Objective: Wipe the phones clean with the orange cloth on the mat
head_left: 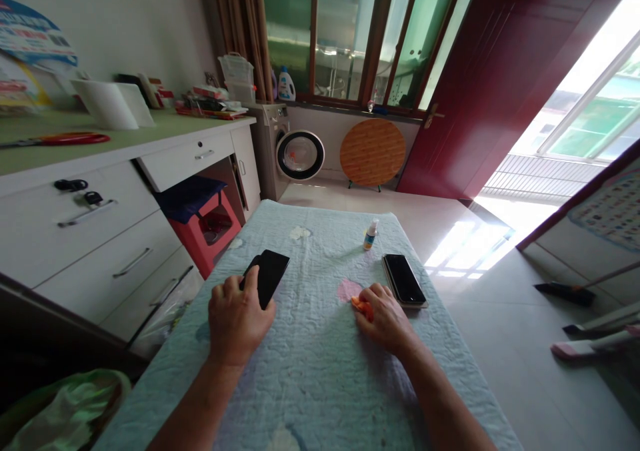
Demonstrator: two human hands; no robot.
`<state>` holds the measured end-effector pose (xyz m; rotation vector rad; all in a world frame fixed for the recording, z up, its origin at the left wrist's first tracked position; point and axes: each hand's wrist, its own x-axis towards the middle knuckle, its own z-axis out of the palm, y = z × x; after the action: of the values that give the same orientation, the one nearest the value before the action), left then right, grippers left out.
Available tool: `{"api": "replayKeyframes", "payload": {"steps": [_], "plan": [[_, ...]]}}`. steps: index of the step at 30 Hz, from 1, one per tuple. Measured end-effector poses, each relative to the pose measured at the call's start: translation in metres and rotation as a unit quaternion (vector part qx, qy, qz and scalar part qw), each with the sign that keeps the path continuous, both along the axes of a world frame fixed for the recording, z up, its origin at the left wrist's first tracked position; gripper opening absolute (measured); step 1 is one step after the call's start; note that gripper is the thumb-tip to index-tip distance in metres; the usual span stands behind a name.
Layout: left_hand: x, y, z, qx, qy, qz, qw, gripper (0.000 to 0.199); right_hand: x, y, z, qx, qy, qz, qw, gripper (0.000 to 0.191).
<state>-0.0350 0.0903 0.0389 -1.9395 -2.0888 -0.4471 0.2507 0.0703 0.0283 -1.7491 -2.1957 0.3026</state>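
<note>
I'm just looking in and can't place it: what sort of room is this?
It looks like a room in a home, perhaps doubling as a laundry area: a front-loading washing machine with its door open, a detergent bottle by the window, and long curtains.

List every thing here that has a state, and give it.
Black device: dark-faced, held by left hand
Orange cloth: bunched under right hand
Phone: flat, screen dark
Small bottle: upright
Washer door: open
Red door: open
Round tabletop: upright
</note>
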Motion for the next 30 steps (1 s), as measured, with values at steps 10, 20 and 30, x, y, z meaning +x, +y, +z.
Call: {"api": "replayKeyframes", "payload": {"steps": [10,20,30], "plan": [[0.06,-0.025,-0.012,-0.066,-0.152,-0.2,0.966,0.056,0.001,0.003,-0.008,0.011,0.016,0.003,1.0,0.01],[0.064,-0.027,-0.014,-0.195,-0.167,-0.229,0.939,0.072,-0.011,0.008,-0.012,0.047,0.225,-0.026,0.973,0.014],[0.028,-0.022,0.001,-0.305,-0.231,-0.405,0.831,0.095,-0.021,0.016,-0.02,0.076,0.335,-0.006,0.939,0.019]]}}
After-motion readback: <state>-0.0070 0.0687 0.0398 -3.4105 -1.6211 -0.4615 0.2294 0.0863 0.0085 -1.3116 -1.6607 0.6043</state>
